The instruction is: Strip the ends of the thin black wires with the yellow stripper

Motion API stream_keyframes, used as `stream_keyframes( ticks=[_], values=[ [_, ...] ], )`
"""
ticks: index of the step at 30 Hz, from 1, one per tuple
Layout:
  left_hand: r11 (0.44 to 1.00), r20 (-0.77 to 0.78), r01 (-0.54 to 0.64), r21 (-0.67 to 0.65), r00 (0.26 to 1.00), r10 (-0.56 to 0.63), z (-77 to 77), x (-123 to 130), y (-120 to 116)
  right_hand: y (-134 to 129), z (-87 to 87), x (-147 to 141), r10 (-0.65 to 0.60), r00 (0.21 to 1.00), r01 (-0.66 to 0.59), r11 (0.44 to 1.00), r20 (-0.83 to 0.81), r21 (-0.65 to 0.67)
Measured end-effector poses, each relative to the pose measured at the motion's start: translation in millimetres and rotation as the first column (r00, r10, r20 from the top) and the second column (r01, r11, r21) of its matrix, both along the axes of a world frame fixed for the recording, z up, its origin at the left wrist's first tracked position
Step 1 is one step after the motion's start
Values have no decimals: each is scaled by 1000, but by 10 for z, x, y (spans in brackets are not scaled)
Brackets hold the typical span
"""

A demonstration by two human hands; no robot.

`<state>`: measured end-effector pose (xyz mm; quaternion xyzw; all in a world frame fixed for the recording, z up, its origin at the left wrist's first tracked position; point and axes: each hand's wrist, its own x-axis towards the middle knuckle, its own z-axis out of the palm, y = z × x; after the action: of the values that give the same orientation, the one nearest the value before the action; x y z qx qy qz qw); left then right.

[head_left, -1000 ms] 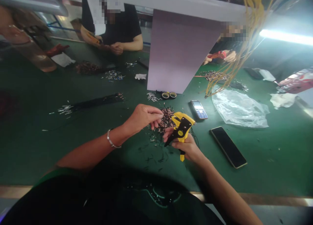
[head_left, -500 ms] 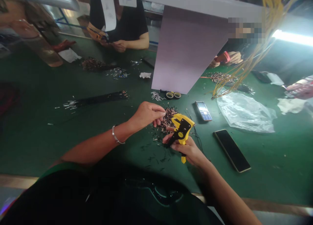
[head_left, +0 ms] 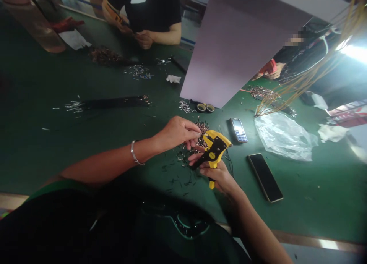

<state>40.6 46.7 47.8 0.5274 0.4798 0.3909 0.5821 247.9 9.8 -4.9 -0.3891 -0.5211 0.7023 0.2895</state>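
Note:
My right hand is wrapped around the handles of a yellow and black wire stripper, whose jaws point up and left. At those jaws, my left hand holds thumb and forefinger pinched together; whatever is between them is too small to make out. Behind the hands and tool lies a pile of short wires with bare copper ends, partly hidden. Small black offcuts are scattered on the green table below my hands. Thin black wires trail out on the right of the stripper.
Right of my hands lie a keypad phone, a dark smartphone and a clear plastic bag. Tape rolls and silvery terminals sit below a pale panel. A black wire bundle lies left. Two people work opposite.
My left hand has moved right, bringing its pinched fingertips up to the stripper's jaws. The right hand still holds the stripper. The whole view has shifted and tilted slightly.

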Motion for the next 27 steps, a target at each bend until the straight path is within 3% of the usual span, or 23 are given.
stream_keyframes(
  ticks=[18, 27],
  values=[
    [996, 25, 90, -9, 996, -90, -167, 20, 24, 29, -9, -36, -26, 999, 26, 1000, -20, -4],
    [997, 68, 58, -44, 996, -55, -156, 14, 37, 30, -42, -24, -18, 1000, 18, 1000, -17, 12]
  ],
)
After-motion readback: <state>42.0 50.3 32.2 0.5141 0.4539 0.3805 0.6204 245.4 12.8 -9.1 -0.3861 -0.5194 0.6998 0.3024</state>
